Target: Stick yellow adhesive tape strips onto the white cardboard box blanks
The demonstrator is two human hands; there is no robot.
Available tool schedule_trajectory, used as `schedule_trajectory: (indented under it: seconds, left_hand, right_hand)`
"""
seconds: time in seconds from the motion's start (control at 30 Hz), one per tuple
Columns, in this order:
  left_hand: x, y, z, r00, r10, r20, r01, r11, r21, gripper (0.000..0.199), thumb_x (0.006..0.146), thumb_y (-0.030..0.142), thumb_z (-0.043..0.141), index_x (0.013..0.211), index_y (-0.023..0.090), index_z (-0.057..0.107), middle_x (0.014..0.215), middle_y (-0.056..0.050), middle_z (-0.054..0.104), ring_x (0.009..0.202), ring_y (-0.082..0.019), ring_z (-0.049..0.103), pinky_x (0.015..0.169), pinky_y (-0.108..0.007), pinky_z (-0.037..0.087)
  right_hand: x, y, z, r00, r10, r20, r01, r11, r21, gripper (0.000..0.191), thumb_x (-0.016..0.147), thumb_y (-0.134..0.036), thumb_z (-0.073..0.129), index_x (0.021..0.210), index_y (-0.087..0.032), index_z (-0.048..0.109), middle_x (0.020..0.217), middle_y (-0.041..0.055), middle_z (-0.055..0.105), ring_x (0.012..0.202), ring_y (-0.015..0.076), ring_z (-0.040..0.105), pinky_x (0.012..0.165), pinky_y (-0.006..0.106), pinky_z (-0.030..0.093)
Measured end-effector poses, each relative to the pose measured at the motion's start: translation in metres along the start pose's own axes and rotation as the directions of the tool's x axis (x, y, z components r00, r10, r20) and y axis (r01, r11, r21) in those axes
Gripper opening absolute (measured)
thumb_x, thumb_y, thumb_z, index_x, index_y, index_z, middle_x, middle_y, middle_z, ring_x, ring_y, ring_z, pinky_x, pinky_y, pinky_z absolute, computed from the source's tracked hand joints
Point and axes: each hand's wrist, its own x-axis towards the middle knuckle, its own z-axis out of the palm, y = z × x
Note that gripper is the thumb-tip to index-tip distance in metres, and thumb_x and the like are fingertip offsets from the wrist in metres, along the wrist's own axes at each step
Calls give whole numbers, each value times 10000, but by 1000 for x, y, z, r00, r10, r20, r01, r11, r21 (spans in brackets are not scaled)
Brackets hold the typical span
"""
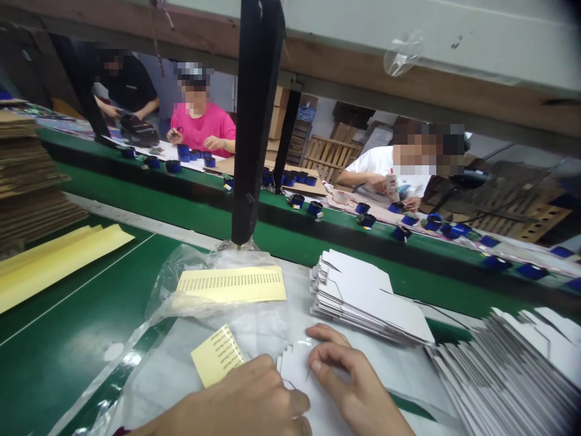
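At the bottom centre, my left hand (245, 399) lies at the left edge of a flat white carton (297, 363), with its fingers bent down and their tips hidden. On the carton's right side rests my right hand (347, 378), thumb and index finger close together over a small clear piece that is hard to make out. Beside my left hand is a small yellow label sheet (216, 357) with printed lines. Farther back, a longer yellow label sheet (233, 286) lies on clear plastic film (172, 290).
Stacked flat white cartons (363, 290) lie behind my right hand, more (512, 369) at the right. Yellow sheets (59, 260) and brown cardboard (31, 175) are at the left. A black post (256, 121) stands ahead. Across the green belt (195, 209), three people handle small blue parts (315, 209).
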Motion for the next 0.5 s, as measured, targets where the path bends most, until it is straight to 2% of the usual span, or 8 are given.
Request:
schedule_trajectory:
  seconds: [0.1,0.2,0.33,0.5]
  left_hand:
    - [2,-4,-1,1000,5,13,-5,1000,-11,223,818,182,788,691,179,604,752,11,684,525,-181,590,466,-367,193]
    - [5,-5,-1,999,-17,46,18,999,-27,201,811,175,785,698,182,619,766,19,693,523,-185,590,462,-369,197]
    - [5,-2,-1,996,-28,82,32,999,-43,165,808,154,758,712,186,629,782,26,701,541,-192,609,472,-374,208]
    - [3,-2,-8,992,-43,117,48,998,-36,109,805,139,714,748,192,639,835,28,712,587,-201,636,487,-378,255]
  right_hand:
    - [1,-2,-1,1000,6,-7,-6,1000,-14,279,963,-454,549,830,-245,678,1462,133,568,1485,319,396,1237,539,256]
    - [1,-2,-1,998,25,54,-23,999,-38,274,954,-455,551,842,-244,686,1476,134,556,1504,320,364,1243,541,243]
    - [1,-5,1,1000,14,1,-14,998,-55,266,938,-439,544,821,-242,681,1453,136,574,1489,326,384,1231,547,266]
    - [3,-8,3,1000,15,4,-15,997,-81,219,936,-384,557,827,-253,695,1455,96,589,1490,308,385,1243,531,248]
